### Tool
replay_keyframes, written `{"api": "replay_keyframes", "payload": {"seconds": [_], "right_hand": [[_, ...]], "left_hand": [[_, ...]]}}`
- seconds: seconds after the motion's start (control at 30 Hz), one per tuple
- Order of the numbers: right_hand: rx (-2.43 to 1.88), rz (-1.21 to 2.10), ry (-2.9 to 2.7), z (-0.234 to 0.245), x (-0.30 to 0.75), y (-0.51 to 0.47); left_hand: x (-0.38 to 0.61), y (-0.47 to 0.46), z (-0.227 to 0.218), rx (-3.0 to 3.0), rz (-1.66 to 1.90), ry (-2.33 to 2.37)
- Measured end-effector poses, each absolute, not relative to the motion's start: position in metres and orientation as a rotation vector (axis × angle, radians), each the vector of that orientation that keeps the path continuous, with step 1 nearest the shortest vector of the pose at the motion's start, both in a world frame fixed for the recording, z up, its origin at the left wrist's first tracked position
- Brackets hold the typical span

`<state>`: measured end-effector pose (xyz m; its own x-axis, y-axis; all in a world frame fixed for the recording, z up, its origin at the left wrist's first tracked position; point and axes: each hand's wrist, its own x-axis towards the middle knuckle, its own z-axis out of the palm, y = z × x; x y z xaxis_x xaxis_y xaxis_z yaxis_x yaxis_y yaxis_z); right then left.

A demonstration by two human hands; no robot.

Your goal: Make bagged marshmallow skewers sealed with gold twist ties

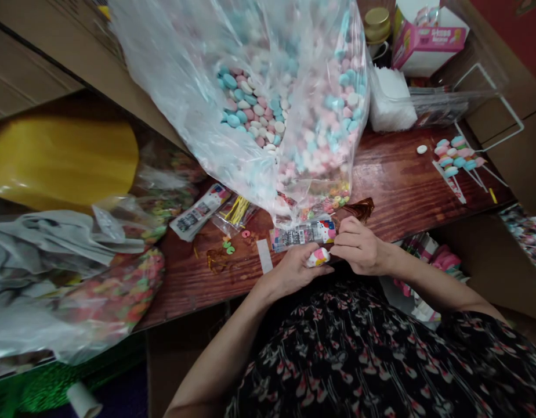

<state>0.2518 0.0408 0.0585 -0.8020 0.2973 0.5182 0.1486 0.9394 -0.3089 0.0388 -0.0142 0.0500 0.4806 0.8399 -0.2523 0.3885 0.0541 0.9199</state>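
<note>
At the near edge of the wooden table my left hand is closed around a small candy packet with pink, white and yellow pieces in it. My right hand pinches the packet's top end from the right, fingers pressed together. Just beyond both hands lies a printed label card with a barcode and a cartoon figure. A big clear bag of blue, pink and white candies stands right behind that.
Finished candy sticks lie at the far right by a loose white candy. A bag of coloured ring candies and grey cloth fill the left. Twist ties, a pink box and white tissue sit around.
</note>
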Motion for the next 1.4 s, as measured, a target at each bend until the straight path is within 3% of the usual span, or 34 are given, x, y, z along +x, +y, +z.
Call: {"api": "replay_keyframes", "payload": {"seconds": [0.4,0.63,0.83,1.1,1.4], "right_hand": [[-0.289,0.233,-2.411,0.077,0.238,0.082],[-0.306,0.598,-2.399,0.069,0.241,0.07],[-0.563,0.968,-2.089,0.079,0.237,0.036],[-0.435,0.931,-1.956,0.121,0.217,0.044],[-0.493,0.963,-1.921,0.107,0.217,0.061]], "left_hand": [[0.027,-0.012,0.065,0.773,0.827,1.102],[0.048,-0.016,0.06,0.919,1.0,1.21],[0.063,-0.01,0.059,1.061,1.18,1.299],[0.055,0.001,0.091,0.972,1.301,1.084],[0.038,-0.01,0.063,0.954,1.234,1.094]]}}
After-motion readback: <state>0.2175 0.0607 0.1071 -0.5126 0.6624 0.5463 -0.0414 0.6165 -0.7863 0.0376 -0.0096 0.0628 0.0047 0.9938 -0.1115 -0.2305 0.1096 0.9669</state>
